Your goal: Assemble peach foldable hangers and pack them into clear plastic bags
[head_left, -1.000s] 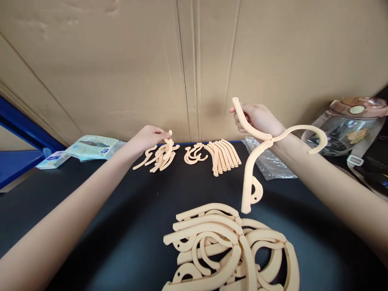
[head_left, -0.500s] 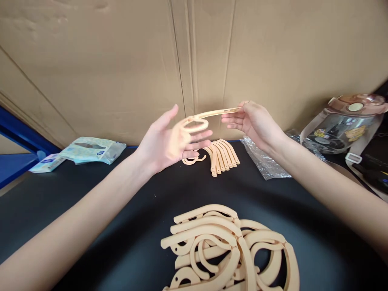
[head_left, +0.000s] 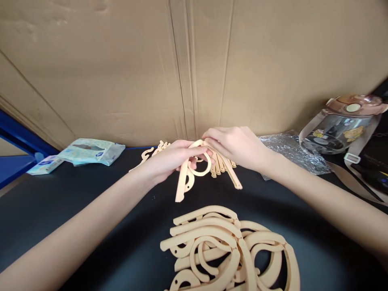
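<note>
A beige folding clothes hanger [head_left: 203, 168] is held between both hands above the dark table, its two arms slanting down and its curved hook hanging between them. My left hand [head_left: 176, 157] is closed on the hanger's left arm near the joint. My right hand [head_left: 235, 144] grips it by the top of the right arm; its fingertips are partly hidden. Below, nearer me, lies a pile of similar beige hangers [head_left: 218, 246]. Behind the held hanger, a row of slim beige hanger pieces [head_left: 216, 169] is partly covered by my right hand.
Tissue packs [head_left: 92, 150] lie at the left by a blue frame [head_left: 18, 141]. Clear plastic wrap [head_left: 294, 151] and a transparent bottle [head_left: 342, 129] with a strap are at the right. More beige pieces [head_left: 145, 155] sit behind my left hand. Cardboard [head_left: 121, 72] stands at the back.
Both hands have come lower and closer together. The hanger, stretched out between them before, now hangs in an inverted V. My left hand has gone from spread fingers to a closed grip.
</note>
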A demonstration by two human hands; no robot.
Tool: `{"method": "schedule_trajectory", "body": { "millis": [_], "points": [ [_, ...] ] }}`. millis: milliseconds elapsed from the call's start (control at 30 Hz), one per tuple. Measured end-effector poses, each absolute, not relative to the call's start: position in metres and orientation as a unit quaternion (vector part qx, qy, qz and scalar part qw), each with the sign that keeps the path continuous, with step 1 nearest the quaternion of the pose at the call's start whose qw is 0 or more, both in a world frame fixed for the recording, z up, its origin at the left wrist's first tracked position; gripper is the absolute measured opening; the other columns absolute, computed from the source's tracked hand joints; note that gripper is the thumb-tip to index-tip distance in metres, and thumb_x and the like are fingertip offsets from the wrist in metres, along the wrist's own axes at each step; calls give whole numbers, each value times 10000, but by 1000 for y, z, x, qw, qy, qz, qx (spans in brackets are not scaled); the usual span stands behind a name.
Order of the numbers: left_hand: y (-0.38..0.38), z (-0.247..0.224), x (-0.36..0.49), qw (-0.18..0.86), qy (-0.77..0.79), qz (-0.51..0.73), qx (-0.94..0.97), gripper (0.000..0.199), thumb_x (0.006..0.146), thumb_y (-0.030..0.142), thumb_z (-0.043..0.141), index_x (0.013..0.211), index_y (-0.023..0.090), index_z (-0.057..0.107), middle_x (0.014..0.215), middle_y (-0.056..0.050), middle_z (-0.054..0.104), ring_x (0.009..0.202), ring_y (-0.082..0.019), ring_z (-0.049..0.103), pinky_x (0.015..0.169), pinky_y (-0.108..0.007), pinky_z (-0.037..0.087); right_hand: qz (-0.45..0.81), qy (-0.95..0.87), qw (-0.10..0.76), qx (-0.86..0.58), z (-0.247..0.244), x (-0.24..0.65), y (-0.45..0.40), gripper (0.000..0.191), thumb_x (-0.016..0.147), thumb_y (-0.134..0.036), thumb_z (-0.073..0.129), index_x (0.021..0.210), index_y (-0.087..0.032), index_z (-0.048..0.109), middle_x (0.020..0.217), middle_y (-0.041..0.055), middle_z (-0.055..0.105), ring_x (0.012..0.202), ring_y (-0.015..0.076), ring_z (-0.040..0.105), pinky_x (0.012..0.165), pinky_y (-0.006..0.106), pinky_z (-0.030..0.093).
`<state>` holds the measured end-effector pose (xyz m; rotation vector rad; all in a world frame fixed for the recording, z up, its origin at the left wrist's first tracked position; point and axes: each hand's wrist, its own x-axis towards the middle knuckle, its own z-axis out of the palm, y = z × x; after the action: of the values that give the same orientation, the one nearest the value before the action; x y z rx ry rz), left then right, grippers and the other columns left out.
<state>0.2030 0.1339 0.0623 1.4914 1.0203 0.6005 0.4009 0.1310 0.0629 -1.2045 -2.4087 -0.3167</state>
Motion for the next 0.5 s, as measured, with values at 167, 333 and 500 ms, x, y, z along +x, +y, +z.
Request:
{"method": "schedule_trajectory", "body": {
  "millis": [167, 333, 500],
  "points": [
    [126, 60, 211, 557, 445, 246, 657, 310, 862, 408, 598, 716, 146, 679, 507, 36, 405, 474, -75, 320, 424, -200, 206, -153, -884, 153, -415, 64, 391, 115, 238, 956, -214, 409, 987, -155, 637, 851, 34, 685, 646, 167, 597, 487, 289, 224],
    [129, 61, 209, 577, 390, 280, 661, 307, 869, 334, 582, 647, 145, 678, 440, 49, 356, 493, -76, 324, 486, -187, 270, -25, -891, 194, -409, 67, 396, 117, 261, 982, -241, 378, 1081, -176, 611, 879, 12, 693, 662, 141, 585, 558, 265, 314],
    [130, 57, 210, 595, 388, 294, 640, 257, 870, 287, 574, 697, 140, 696, 539, 18, 529, 527, -64, 429, 479, -154, 322, -66, -889, 196, -409, 63, 396, 121, 273, 973, -233, 418, 1162, -142, 593, 1030, 70, 675, 770, 171, 616, 572, 267, 322]
  ]
}}
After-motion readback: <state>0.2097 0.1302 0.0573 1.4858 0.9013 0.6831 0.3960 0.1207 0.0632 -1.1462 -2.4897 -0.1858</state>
